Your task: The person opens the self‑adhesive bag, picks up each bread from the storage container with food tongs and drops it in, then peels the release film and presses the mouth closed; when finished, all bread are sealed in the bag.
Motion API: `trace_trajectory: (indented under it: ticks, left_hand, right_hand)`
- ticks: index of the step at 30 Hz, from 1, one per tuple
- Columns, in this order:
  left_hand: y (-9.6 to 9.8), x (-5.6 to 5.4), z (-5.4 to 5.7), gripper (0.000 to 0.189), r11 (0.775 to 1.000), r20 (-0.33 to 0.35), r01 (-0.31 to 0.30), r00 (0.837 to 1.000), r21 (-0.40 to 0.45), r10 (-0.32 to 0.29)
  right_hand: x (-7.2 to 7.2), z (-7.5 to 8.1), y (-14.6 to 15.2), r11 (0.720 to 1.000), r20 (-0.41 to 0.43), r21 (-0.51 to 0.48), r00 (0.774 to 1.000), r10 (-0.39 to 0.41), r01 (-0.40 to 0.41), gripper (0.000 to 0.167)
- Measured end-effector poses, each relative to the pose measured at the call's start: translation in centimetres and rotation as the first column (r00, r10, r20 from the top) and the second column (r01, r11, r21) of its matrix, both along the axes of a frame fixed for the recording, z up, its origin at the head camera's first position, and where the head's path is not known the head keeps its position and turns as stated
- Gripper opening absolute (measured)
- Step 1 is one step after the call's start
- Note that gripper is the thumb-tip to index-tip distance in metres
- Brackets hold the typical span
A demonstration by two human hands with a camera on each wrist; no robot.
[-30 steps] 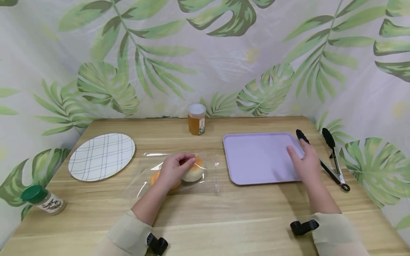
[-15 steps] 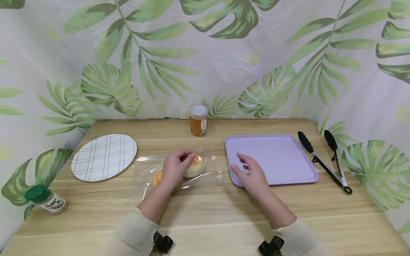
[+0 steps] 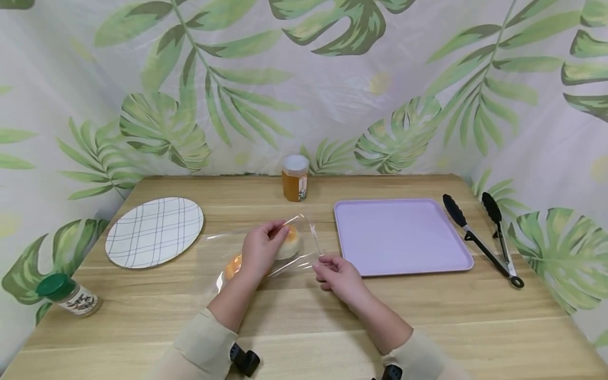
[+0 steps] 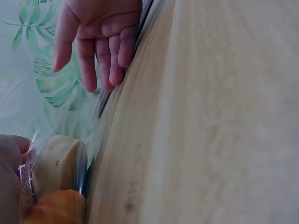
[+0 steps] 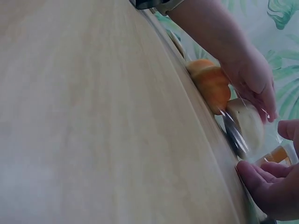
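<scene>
Tabletop [image 3: 304, 327], round bun [image 3: 288, 248] partly behind left hand [image 3: 258, 250]

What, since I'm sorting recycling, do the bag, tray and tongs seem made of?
Clear bag: thin, glossy plastic film, by its transparency and highlights. Lilac tray: probably plastic, smooth, evenly coloured. Tongs: likely metal where shiny silver; dull black tips perhaps silicone.

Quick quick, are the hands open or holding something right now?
Left hand: holding, pinching the clear bag.
Right hand: open, near the bag's edge.
</scene>
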State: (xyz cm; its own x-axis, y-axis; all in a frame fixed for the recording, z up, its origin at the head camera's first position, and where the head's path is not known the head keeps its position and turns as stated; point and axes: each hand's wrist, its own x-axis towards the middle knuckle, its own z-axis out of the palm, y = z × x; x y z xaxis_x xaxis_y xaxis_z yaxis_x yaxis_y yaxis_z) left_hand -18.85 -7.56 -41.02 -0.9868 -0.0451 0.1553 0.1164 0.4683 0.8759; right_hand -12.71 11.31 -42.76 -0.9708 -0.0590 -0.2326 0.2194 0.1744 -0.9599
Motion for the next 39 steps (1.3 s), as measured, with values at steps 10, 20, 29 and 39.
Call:
trace_trajectory:
  ticks: [10,20,29,39]
  left_hand:
    - [0.2,0.5,-0.1,0.033,0.998,0.007,0.040,0.999,-0.045,-0.039]
    - [0.6,1.5,0.3,0.036,0.995,0.001,0.076,0.997,-0.071,-0.076]
    - [-0.6,2.4,1.4,0.037,0.971,0.055,0.158,0.987,-0.181,-0.150]
    - [-3.7,2.8,3.5,0.049,0.948,0.200,0.259,0.954,-0.187,-0.221]
  right_hand:
    - [-1.2,-0.8,-1.8,0.992,0.034,-0.122,0.999,-0.013,0.017,0.042]
    - [-2.2,-1.3,-3.0,0.972,0.071,-0.215,0.994,-0.080,0.093,0.018]
    - [-2.5,-1.3,-2.7,0.958,0.079,-0.252,0.989,-0.122,0.138,0.015]
    - [-3.3,-1.4,-2.1,0.938,0.056,-0.271,0.976,-0.210,0.217,0.023]
